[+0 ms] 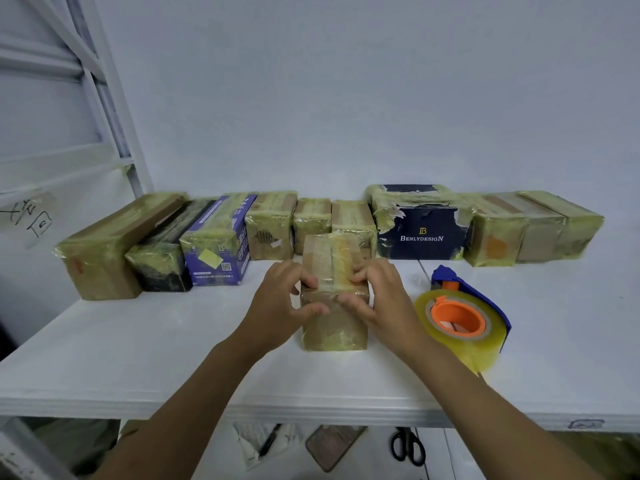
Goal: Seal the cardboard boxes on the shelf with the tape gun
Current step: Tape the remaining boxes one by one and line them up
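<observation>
Head view: small taped brown cardboard box [334,329] on white shelf [138,341].
Left grip [287,303]: fingers curled around box.
Right grip [377,299]: clasping box.
Beside: blue-orange tape gun [464,313].

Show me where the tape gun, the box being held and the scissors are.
tape gun [460,315]: head view, on the orange hub of the roll.
held box [334,327]: head view, on its near front face.
scissors [407,439]: head view, where the black handles meet, below the shelf.

both hands, left [281,299] and right [377,292], pressing on a taped box [334,327], tape gun [464,313] sitting just beside on the shelf [138,358]
</observation>
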